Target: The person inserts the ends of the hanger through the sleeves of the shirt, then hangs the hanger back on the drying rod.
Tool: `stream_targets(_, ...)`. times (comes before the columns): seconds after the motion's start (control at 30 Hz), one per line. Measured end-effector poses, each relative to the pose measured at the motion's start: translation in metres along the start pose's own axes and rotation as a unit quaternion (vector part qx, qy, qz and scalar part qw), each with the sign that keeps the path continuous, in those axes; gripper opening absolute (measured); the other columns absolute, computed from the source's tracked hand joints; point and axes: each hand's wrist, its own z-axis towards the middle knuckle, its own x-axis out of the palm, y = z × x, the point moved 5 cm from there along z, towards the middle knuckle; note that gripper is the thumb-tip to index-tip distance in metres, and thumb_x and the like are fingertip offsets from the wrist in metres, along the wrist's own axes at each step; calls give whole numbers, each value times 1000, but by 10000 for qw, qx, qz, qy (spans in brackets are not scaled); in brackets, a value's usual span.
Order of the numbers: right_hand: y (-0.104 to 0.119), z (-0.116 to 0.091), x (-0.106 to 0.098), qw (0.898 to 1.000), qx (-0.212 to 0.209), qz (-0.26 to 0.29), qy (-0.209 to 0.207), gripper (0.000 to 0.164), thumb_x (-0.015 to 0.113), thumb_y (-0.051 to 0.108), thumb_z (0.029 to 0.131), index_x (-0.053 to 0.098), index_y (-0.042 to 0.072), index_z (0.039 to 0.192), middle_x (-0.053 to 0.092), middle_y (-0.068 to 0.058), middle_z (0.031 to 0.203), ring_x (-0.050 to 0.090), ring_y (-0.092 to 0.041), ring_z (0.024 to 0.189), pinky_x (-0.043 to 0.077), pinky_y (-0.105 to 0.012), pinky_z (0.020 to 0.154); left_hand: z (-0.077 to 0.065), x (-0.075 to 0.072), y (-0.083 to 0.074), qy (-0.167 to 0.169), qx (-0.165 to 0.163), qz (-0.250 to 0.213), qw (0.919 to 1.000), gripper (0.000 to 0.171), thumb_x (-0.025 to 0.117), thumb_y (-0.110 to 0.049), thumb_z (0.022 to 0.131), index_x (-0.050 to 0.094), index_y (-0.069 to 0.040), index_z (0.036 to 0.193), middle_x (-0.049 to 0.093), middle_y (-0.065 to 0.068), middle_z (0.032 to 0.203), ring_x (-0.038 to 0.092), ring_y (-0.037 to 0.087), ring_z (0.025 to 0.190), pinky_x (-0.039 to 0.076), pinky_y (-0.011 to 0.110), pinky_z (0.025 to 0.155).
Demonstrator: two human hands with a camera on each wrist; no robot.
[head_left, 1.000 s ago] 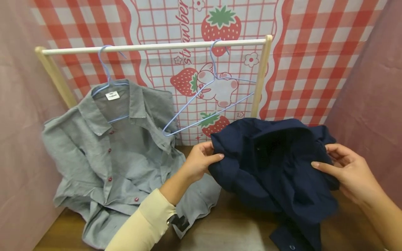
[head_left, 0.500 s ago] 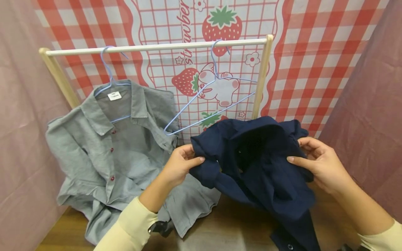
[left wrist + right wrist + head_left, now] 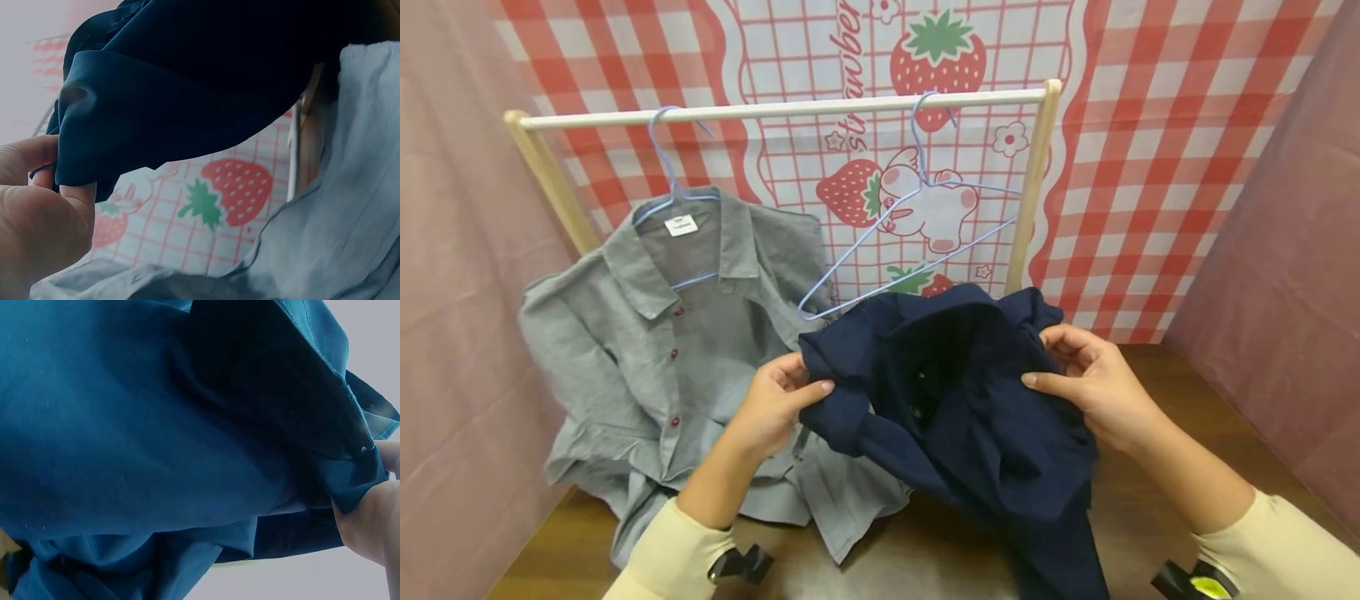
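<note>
A dark navy shirt [image 3: 1000, 408] is stretched between both hands, its neck opening facing up and one part hanging toward the table. My left hand [image 3: 775, 404] pinches its left edge between thumb and fingers; the left wrist view shows the same hand [image 3: 44, 209] on a fold of the cloth. At the opposite edge my right hand [image 3: 1097, 387] pinches the fabric, thumb on top. Just behind the shirt, a light-blue wire hanger [image 3: 857, 242] hangs bare from the rail, its lower right part passing behind the post.
A grey button shirt [image 3: 625, 350] hangs on another blue hanger [image 3: 662, 158] at the left, its hem spread on the wooden table [image 3: 1195, 417]. Both hangers hook over a white rail [image 3: 790, 110] with wooden posts. A strawberry-print cloth [image 3: 1120, 167] stands behind.
Both hands have carried the navy shirt leftward, from right of the bare hanger to in front of its lower part. The grip of each hand looks the same.
</note>
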Motion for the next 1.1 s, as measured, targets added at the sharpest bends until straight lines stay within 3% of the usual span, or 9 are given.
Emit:
stream_targets(0.3,-5,8,10,9998,183,25,-79,27,70,-5,85,60,8,106,60,-4,97,60,-17,85,56,-26,72,-5,-12,-20,-29,418,21,9991,38,57,21,81,72,-12,91,70,-1,93,65,12,84,54,23,71)
stream_targets(0.57,-31,11,-14,9961,794,-342,-196,26,71,0,85,60,10,106,61,-2,97,62,-17,85,56,-29,72,-8,-15,4,-71,-444,520,9976,29,60,15,83,67,-12,88,67,-2,88,63,11,74,52,22,65)
stream_targets(0.77,-52,14,-37,9874,1006,-1206,-187,34,73,6,85,55,3,114,63,0,101,63,-13,89,55,-29,74,-6,-25,24,-194,-863,1160,9893,14,63,12,82,64,3,93,69,2,90,65,13,72,53,24,64)
stream_targets(0.83,-56,15,-43,9824,1015,-1555,-192,41,74,8,85,53,-2,119,62,-5,106,63,-10,91,55,-29,74,-5,-29,31,-228,-1034,1566,9820,14,64,11,82,63,8,96,69,6,93,66,14,71,54,26,62)
stream_targets(0.9,-60,16,-46,9757,981,-1955,-159,46,74,10,85,51,-5,122,61,-11,110,63,-11,94,55,-28,73,-4,-34,37,-227,-1141,2217,9682,14,65,8,83,62,8,96,68,7,94,65,14,70,53,26,60)
stream_targets(0.97,-65,17,-48,9681,867,-2348,-95,48,75,9,84,51,-5,123,59,-18,112,63,-18,97,54,-28,72,-3,-39,42,-201,-1148,2995,9469,12,67,5,82,61,5,93,66,7,93,63,13,68,51,27,58)
stream_targets(1.1,-73,20,-47,9418,419,-3333,129,46,78,7,81,55,-4,118,60,-22,110,62,-34,99,53,-36,75,-1,-47,48,-33,-877,4316,8978,15,71,2,77,58,-3,80,62,4,81,54,11,61,45,28,56)
